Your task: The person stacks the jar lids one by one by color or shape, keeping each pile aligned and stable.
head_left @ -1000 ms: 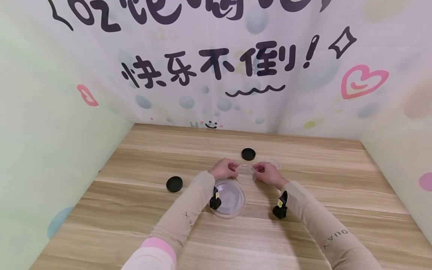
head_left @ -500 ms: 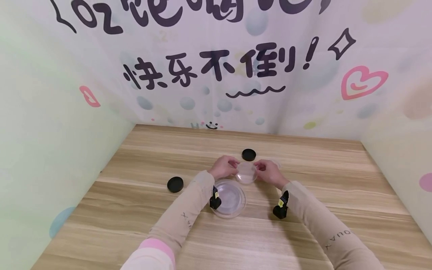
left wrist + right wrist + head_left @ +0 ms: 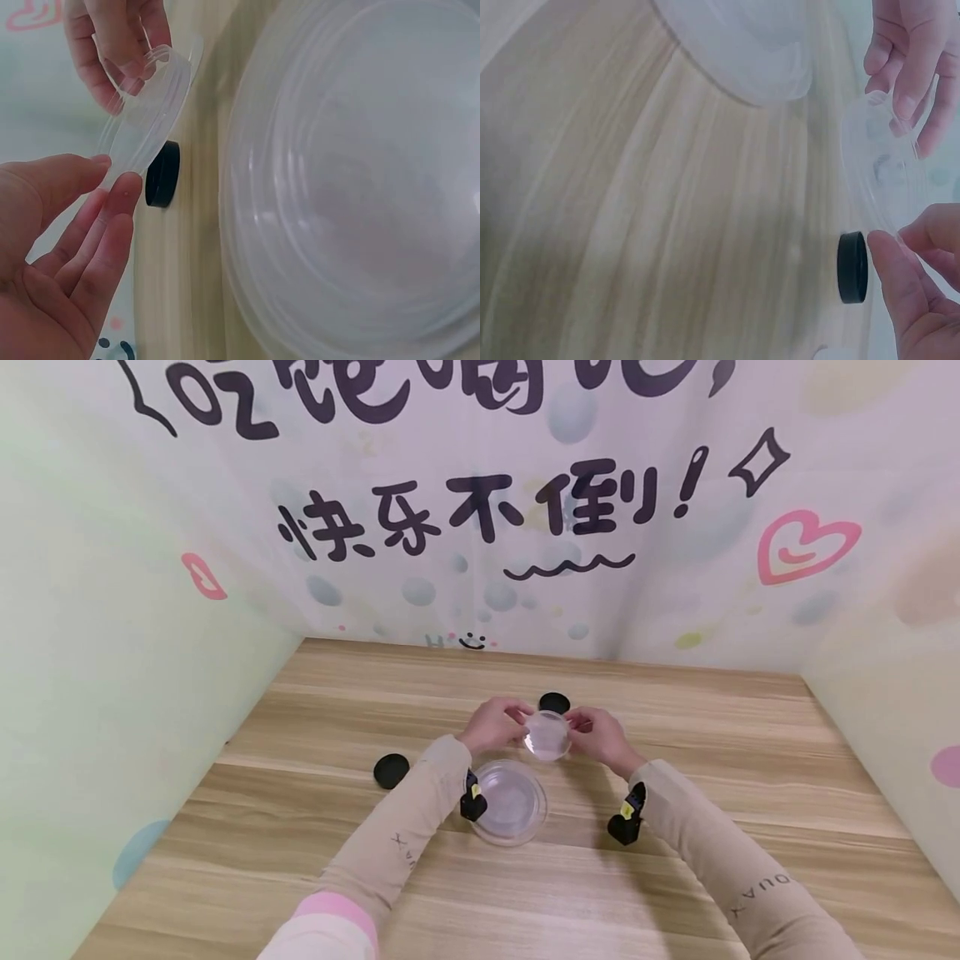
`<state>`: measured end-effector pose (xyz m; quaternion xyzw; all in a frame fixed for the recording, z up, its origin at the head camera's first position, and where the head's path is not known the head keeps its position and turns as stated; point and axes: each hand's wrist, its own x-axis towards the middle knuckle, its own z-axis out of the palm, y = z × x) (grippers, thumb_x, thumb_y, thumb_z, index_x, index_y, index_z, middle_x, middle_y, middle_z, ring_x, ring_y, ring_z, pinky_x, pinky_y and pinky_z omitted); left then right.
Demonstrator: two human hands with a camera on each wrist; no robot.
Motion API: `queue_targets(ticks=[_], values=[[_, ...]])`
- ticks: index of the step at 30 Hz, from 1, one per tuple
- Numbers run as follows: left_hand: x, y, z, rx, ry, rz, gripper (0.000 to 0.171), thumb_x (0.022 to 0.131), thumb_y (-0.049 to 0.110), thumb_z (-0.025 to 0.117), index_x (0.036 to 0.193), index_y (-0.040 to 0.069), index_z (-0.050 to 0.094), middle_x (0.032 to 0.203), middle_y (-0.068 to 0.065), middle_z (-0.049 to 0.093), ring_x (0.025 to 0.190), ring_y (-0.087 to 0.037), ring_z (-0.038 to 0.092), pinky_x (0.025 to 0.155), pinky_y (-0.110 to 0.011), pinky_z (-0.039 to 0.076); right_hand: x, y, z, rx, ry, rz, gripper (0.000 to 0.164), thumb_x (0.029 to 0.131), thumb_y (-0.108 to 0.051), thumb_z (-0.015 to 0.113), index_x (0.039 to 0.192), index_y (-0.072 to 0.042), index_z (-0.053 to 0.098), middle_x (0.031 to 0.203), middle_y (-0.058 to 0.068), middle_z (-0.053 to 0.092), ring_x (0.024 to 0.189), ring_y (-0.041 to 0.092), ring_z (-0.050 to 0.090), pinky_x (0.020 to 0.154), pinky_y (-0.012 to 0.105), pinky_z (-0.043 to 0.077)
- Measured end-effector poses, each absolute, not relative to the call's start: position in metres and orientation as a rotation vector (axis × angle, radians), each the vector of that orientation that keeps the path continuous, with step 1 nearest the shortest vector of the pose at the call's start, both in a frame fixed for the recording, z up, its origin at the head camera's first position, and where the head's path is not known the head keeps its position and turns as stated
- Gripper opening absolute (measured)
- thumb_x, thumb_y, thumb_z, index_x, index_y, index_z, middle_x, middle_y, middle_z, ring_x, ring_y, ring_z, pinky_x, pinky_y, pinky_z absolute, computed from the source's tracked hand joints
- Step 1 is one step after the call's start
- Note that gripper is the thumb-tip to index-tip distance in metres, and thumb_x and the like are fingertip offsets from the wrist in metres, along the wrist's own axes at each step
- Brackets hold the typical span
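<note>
Between both hands is a small clear round plastic lid [image 3: 548, 737], raised above the table and tilted. My left hand [image 3: 497, 724] pinches its left edge between thumb and fingertips; in the left wrist view the lid [image 3: 146, 116] stands nearly edge-on. My right hand [image 3: 600, 739] pinches the opposite edge, as the right wrist view shows at the lid's rim [image 3: 885, 169]. Just nearer than the hands, a larger clear round plastic dish [image 3: 507, 803] lies on the table, its left side partly behind the left wrist camera. A black round cap [image 3: 554, 701] sits just beyond the lid, partly covered by it.
Another black round cap [image 3: 392, 771] lies to the left, beside the left forearm. A further clear piece [image 3: 834, 353] shows at the bottom of the right wrist view. The wood-grain table [image 3: 750, 760] ends at a printed cloth [image 3: 420, 602] behind and on both sides.
The small lid has tipped and moved slightly farther away, now overlapping the far black cap. Both hands moved with it, keeping their pinch. The large dish has stayed put.
</note>
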<state>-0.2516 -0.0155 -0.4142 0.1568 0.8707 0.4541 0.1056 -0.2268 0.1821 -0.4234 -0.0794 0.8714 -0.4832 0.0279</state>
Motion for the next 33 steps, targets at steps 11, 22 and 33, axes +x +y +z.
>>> queue_targets(ticks=[11, 22, 33], values=[[-0.246, -0.026, -0.397, 0.468, 2.524, 1.404, 0.027, 0.076, 0.001, 0.064, 0.103, 0.002, 0.062, 0.083, -0.008, 0.059, 0.07, -0.029, 0.063, 0.063, -0.034, 0.052, -0.223, 0.173, -0.414, -0.279, 2.664, -1.571, 0.024, 0.078, 0.006, 0.056, 0.101, 0.009, 0.057, 0.086, 0.017, 0.058, 0.079, 0.023, 0.056, 0.063, 0.035, 0.052], [-0.241, -0.04, -0.39, 0.457, 2.508, 1.367, 0.026, 0.076, -0.001, 0.063, 0.101, 0.002, 0.061, 0.084, -0.008, 0.057, 0.071, -0.03, 0.061, 0.066, -0.037, 0.052, -0.222, 0.162, -0.409, -0.355, 2.607, -1.541, 0.026, 0.077, 0.006, 0.058, 0.102, 0.009, 0.057, 0.089, 0.019, 0.059, 0.082, 0.027, 0.056, 0.065, 0.033, 0.052], [-0.23, -0.051, -0.391, 0.473, 2.466, 1.288, 0.028, 0.075, -0.004, 0.061, 0.102, 0.004, 0.061, 0.084, -0.008, 0.056, 0.068, -0.03, 0.062, 0.063, -0.04, 0.052, -0.217, 0.155, -0.413, -0.484, 2.55, -1.508, 0.028, 0.073, 0.008, 0.058, 0.101, 0.01, 0.058, 0.083, 0.015, 0.059, 0.076, 0.022, 0.056, 0.063, 0.03, 0.051]])
